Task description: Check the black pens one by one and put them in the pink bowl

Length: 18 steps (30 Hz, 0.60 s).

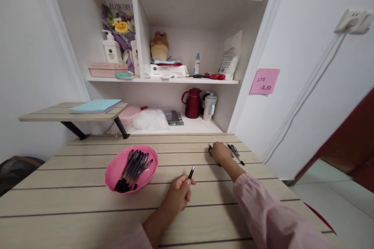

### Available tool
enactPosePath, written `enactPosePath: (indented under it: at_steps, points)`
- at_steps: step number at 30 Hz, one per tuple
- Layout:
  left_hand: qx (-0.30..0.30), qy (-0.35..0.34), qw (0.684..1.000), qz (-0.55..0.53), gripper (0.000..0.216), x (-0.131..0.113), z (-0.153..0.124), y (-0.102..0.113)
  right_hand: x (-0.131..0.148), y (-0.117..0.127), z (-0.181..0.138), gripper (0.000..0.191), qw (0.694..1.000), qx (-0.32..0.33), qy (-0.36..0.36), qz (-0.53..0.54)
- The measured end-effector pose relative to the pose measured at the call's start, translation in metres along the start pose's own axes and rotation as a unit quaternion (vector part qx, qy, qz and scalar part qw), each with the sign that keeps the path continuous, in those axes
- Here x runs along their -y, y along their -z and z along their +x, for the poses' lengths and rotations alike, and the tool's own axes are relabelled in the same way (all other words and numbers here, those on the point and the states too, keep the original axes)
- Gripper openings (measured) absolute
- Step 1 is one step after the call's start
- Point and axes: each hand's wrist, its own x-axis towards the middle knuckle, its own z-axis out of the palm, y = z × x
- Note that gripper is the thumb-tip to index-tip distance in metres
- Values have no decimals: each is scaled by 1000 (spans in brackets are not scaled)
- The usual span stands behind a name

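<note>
My left hand rests on the wooden table, closed around a black pen whose tip points up and away. My right hand reaches further out to the right, fingers curled over a black pen lying on the table. Two more black pens lie just right of that hand. A pink bowl sits left of my left hand, with several black pens in it.
A small raised shelf with a blue notebook stands at the back left. Behind the table are white shelves with a red jug, a cup, bottles and boxes. A pink note sticks on the right wall.
</note>
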Motion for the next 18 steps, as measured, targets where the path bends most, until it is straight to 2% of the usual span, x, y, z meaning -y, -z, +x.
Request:
enactPosePath:
  at_steps: [4, 9, 13, 17, 18]
  points:
    - [4, 0, 1000, 8, 36, 1, 0, 1, 6, -8, -2, 33, 999, 3, 8, -32]
    - [3, 4, 1000, -4, 36, 1, 1, 1, 19, -15, -22, 18, 999, -3, 46, -16]
    - [2, 4, 1000, -10, 34, 1, 0, 1, 32, -24, -52, 17, 995, 1, 87, 47]
    - [7, 2, 1000, -9, 33, 2, 1, 2, 36, -24, -73, 3, 980, 19, 116, 158]
    - [9, 2, 1000, -7, 33, 2, 1, 3, 35, -23, -76, 5, 975, 25, 117, 188]
